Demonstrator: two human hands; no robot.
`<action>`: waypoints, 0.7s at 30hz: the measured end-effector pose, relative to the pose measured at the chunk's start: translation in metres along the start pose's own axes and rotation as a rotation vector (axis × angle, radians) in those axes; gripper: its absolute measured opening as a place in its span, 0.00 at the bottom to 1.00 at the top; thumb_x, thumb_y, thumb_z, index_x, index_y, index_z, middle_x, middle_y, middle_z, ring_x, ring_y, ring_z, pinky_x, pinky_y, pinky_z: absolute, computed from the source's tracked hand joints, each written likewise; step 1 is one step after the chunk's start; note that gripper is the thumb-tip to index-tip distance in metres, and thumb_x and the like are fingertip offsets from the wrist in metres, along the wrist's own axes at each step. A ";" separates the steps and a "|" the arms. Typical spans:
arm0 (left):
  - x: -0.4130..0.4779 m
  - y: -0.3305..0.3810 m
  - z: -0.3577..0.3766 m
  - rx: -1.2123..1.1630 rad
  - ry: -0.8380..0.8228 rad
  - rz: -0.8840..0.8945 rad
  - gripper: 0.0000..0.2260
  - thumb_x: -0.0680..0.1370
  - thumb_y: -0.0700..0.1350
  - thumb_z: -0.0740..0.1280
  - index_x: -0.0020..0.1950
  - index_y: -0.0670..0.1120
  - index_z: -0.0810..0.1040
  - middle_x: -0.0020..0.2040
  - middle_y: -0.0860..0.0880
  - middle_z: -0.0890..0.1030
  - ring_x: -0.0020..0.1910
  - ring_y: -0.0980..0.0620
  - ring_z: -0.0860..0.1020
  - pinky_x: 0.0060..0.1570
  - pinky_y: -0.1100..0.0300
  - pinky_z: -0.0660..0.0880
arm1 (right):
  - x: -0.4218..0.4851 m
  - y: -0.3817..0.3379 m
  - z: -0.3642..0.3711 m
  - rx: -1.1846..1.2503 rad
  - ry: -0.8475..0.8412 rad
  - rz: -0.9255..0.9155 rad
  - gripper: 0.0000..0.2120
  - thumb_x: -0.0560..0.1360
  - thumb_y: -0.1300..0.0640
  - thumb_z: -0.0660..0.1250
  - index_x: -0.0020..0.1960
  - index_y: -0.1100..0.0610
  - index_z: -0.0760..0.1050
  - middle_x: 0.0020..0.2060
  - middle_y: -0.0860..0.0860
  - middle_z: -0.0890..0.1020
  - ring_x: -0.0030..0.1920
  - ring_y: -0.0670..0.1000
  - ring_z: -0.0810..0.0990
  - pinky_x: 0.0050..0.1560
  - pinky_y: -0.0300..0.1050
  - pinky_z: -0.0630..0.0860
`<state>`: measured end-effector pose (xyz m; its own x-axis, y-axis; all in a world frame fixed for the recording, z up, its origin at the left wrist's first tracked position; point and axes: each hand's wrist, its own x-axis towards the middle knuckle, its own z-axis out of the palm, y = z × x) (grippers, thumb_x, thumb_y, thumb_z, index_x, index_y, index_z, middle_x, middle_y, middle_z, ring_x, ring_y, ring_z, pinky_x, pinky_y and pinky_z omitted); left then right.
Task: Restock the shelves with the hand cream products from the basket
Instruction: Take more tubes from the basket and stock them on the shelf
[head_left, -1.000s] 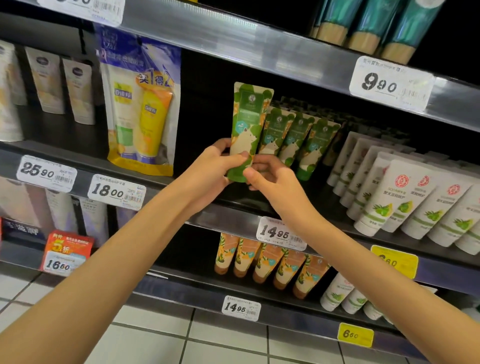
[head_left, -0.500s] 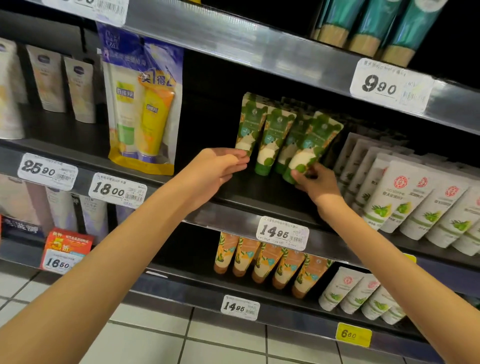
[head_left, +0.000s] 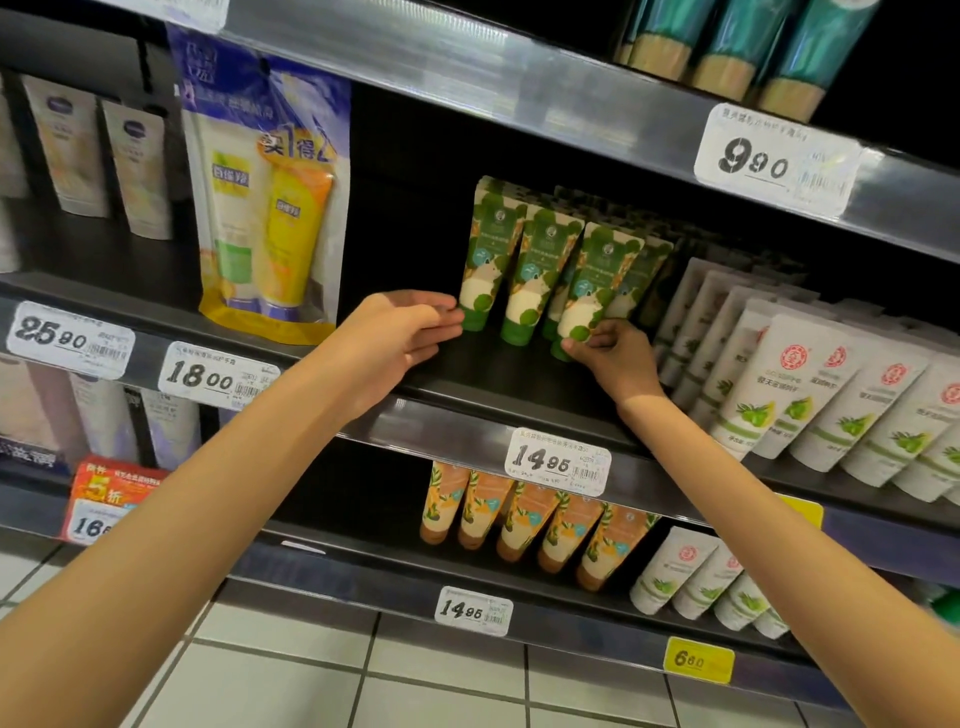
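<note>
Green hand cream tubes (head_left: 540, 260) are ranged on the middle shelf (head_left: 483, 382). The 3 o'clock end tube (head_left: 597, 280) is pinched at its cap by the right hand (head_left: 615, 358); the 9 o'clock end tube (head_left: 491, 254) is touched by the left hand (head_left: 395, 338), fingers straight.

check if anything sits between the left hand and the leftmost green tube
Nothing visible does. The left hand has its fingertips at the cap of the leftmost green tube, with only bare shelf beneath. The right hand grips the third green tube.
</note>
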<state>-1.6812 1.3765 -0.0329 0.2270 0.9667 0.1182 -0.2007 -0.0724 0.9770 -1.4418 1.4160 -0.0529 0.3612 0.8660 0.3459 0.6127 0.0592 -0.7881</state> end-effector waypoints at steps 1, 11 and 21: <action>0.000 0.000 0.000 -0.002 0.002 -0.001 0.10 0.79 0.34 0.54 0.53 0.43 0.73 0.48 0.49 0.79 0.55 0.51 0.77 0.67 0.52 0.67 | 0.001 0.000 0.000 0.002 -0.003 -0.003 0.18 0.68 0.59 0.73 0.54 0.64 0.73 0.34 0.46 0.72 0.44 0.50 0.73 0.41 0.35 0.69; -0.002 0.001 0.000 -0.004 -0.017 -0.006 0.09 0.79 0.35 0.56 0.52 0.43 0.74 0.48 0.49 0.80 0.55 0.51 0.77 0.66 0.53 0.68 | 0.004 0.001 0.002 0.007 -0.015 -0.018 0.21 0.69 0.58 0.73 0.57 0.65 0.72 0.34 0.46 0.72 0.44 0.50 0.74 0.43 0.36 0.70; -0.002 0.003 -0.004 -0.009 -0.025 -0.007 0.08 0.79 0.36 0.57 0.55 0.42 0.73 0.47 0.49 0.80 0.53 0.51 0.78 0.57 0.59 0.72 | -0.007 -0.005 0.000 -0.016 0.029 0.036 0.23 0.70 0.53 0.72 0.59 0.63 0.71 0.44 0.54 0.76 0.47 0.49 0.74 0.48 0.41 0.70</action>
<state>-1.6857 1.3749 -0.0311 0.2520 0.9608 0.1158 -0.2072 -0.0634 0.9762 -1.4474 1.4097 -0.0517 0.4033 0.8525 0.3325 0.6101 0.0203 -0.7921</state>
